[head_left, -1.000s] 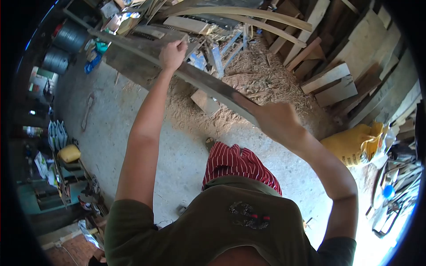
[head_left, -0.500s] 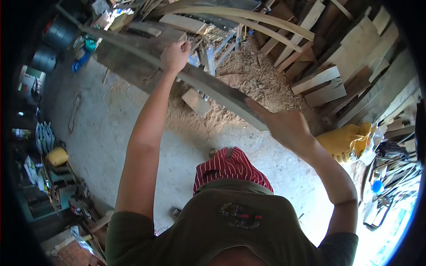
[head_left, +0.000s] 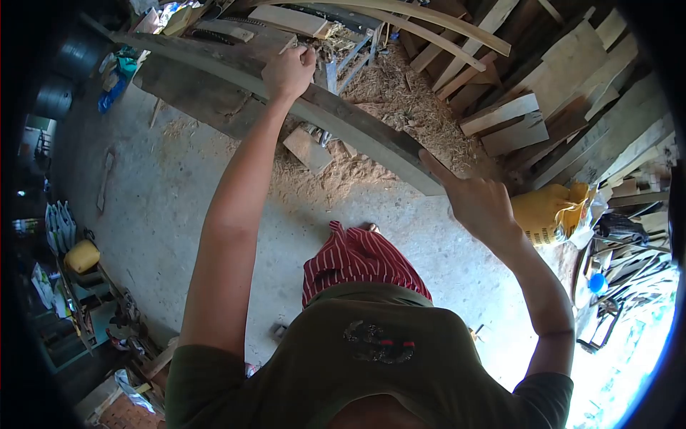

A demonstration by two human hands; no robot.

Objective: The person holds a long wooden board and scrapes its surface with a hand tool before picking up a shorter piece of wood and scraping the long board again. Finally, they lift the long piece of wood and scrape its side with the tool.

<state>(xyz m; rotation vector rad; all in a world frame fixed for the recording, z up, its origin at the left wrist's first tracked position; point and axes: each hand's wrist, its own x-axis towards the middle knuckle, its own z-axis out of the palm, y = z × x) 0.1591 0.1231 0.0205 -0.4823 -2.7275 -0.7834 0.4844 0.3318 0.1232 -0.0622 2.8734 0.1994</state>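
Note:
A long, thick wooden beam (head_left: pixel 357 131) slants across the upper middle, from the upper left down to its near end at the right. My left hand (head_left: pixel 289 72) is closed at the beam's upper side, with fingers curled; what it pinches, if anything, is too small to make out. At the near end, my right hand (head_left: pixel 477 204) grips the beam, the index finger stretched along its top and the other fingers hidden or folded. Beneath the beam lie a small wood block (head_left: pixel 307 150) and sawdust.
Planks and offcuts (head_left: pixel 514 129) lean at the upper right beside a yellow sack (head_left: pixel 547 213). Curved wood strips (head_left: pixel 429 27) cross the top. A yellow jerrycan (head_left: pixel 82 256) stands at the left, and a blue ball-like object (head_left: pixel 597 284) lies at the right.
The beam's near end and my right hand have shifted slightly right and up in view. My left hand also sits a little higher. The camera view has moved, and the legs have changed position.

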